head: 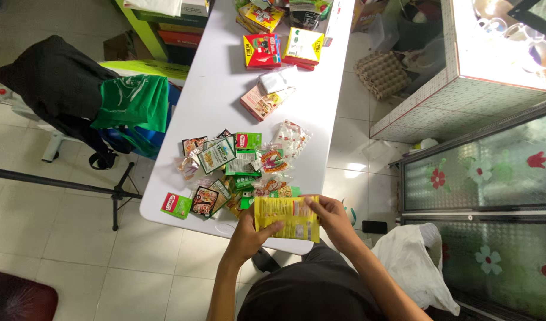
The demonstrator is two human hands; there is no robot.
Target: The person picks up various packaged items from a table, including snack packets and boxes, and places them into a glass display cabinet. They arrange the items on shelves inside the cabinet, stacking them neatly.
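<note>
I observe the yellow packet (286, 217) held above the near edge of the white surface (225, 89), left hand (249, 233) and right hand (331, 218) both clamped on it, with a heap of small sachets (237, 172) just beyond.

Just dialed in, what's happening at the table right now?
A person holds a yellow packet in both hands at the near edge of a white table: the left hand grips its lower left corner, the right hand its right side. Just beyond it lies a loose pile of small sachets. Farther up the table sit red and yellow boxes.
</note>
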